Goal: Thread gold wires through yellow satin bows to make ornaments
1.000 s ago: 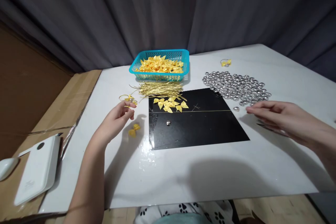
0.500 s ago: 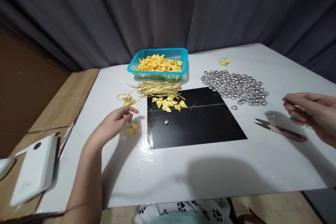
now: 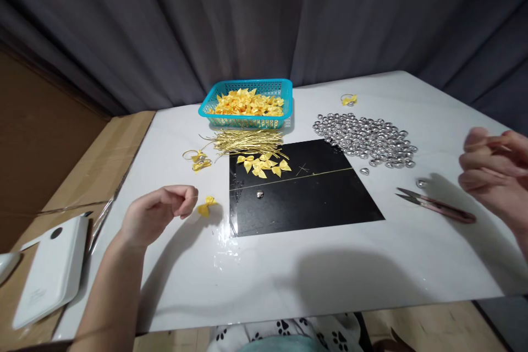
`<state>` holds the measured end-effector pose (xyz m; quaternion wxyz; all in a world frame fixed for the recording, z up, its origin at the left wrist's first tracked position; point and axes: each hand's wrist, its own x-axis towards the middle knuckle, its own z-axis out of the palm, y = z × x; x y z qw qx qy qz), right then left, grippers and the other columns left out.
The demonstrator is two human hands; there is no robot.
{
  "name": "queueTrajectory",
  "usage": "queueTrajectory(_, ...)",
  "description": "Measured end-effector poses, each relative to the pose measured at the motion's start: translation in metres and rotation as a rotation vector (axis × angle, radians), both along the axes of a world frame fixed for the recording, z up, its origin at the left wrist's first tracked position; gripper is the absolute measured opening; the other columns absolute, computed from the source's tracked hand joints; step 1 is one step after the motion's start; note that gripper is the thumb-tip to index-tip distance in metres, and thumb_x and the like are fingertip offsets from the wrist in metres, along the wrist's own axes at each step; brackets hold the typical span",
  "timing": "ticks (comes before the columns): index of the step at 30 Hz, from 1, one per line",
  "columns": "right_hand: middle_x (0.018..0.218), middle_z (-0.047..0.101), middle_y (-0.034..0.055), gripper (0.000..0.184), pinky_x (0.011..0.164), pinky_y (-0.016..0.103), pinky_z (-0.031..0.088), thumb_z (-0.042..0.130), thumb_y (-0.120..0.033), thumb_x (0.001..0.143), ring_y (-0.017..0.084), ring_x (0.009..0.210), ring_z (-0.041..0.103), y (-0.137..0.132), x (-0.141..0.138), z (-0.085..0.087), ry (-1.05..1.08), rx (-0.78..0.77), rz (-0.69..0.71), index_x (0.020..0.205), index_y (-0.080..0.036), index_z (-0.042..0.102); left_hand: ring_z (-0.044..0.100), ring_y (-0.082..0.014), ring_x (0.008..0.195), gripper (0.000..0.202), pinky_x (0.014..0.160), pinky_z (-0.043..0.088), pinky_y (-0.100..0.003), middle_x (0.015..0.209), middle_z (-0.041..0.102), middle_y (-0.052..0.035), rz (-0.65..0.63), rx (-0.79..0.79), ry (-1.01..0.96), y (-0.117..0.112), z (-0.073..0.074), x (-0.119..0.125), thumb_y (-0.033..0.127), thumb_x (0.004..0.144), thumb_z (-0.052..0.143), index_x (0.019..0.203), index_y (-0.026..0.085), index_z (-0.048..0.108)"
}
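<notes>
A thin thread (image 3: 313, 175) runs taut above the black mat (image 3: 313, 203), rising slightly to the right. My left hand (image 3: 159, 212) is closed on its left end, just beside a single yellow ribbon bow (image 3: 207, 206). At the right edge my right hand (image 3: 495, 176) is raised with fingers curled together, in line with the thread; the thread itself fades from sight before it gets there. Under the thread, on the mat, lies one silver heart bead (image 3: 259, 194). Several yellow bows (image 3: 259, 165) and short crossed wire bits (image 3: 303, 169) lie along the mat's far part.
A blue basket (image 3: 205, 113) of yellow bows stands at the back, with gold wire ties (image 3: 247, 142) before it. Silver beads (image 3: 367, 137) are heaped right of centre. Thread snips (image 3: 437, 206) lie near my right hand. Finished-looking bow pieces (image 3: 199, 160) sit left; a white device (image 3: 51, 272) is far left.
My left hand has drawn back left and toward me, its fingers curling closed. My right hand has turned and lifted, fingers curled. The thread over the mat now slants more steeply.
</notes>
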<state>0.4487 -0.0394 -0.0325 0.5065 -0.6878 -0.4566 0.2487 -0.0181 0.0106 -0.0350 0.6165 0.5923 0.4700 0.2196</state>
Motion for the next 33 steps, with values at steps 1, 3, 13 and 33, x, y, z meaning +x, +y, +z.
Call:
queueTrajectory(1, 0.067, 0.01, -0.0043, 0.038, 0.051, 0.032, 0.006, 0.05, -0.042, 0.083, 0.009, 0.054, 0.003, 0.0, -0.002, 0.002, 0.11, -0.021, 0.007, 0.062, -0.022, 0.024, 0.03, -0.0152, 0.056, 0.027, 0.057, 0.029, -0.03, 0.056, 0.034, 0.0001, 0.026, -0.005, -0.059, -0.001, -0.001, -0.002, 0.033, 0.076, 0.039, 0.053, 0.019, 0.043)
queueTrajectory(3, 0.07, 0.006, -0.0046, 0.042, 0.054, 0.033, 0.002, 0.05, -0.038, 0.085, 0.011, 0.057, -0.001, 0.001, -0.006, 0.005, 0.294, -0.065, -0.005, 0.062, -0.021, 0.019, 0.03, -0.015, 0.057, 0.035, 0.057, 0.03, -0.029, 0.057, 0.033, 0.0007, 0.062, 0.008, -0.057, -0.003, -0.001, -0.004, 0.038, 0.083, 0.04, 0.054, 0.019, 0.042)
queueTrajectory(13, 0.063, 0.019, -0.0028, 0.042, 0.05, 0.032, 0.007, 0.069, -0.039, 0.075, 0.007, 0.051, 0.017, -0.008, 0.007, -0.01, 0.41, -0.08, -0.154, 0.059, -0.02, 0.035, 0.034, -0.0141, 0.064, 0.033, 0.06, 0.029, -0.026, 0.061, 0.039, 0.0017, 0.299, 0.094, 0.286, -0.006, 0.011, -0.018, 0.036, 0.08, 0.056, 0.055, 0.018, 0.045)
queueTrajectory(33, 0.074, 0.062, 0.0043, 0.034, 0.051, 0.026, 0.038, 0.073, -0.051, 0.066, 0.011, 0.06, 0.05, -0.011, -0.06, 0.019, -0.352, 0.053, 0.197, 0.065, -0.019, 0.063, 0.045, -0.0102, 0.059, 0.023, 0.058, 0.038, -0.02, 0.063, 0.058, 0.0003, 0.273, 0.23, -0.076, 0.009, 0.03, 0.074, 0.03, 0.074, 0.063, 0.055, 0.017, 0.059)
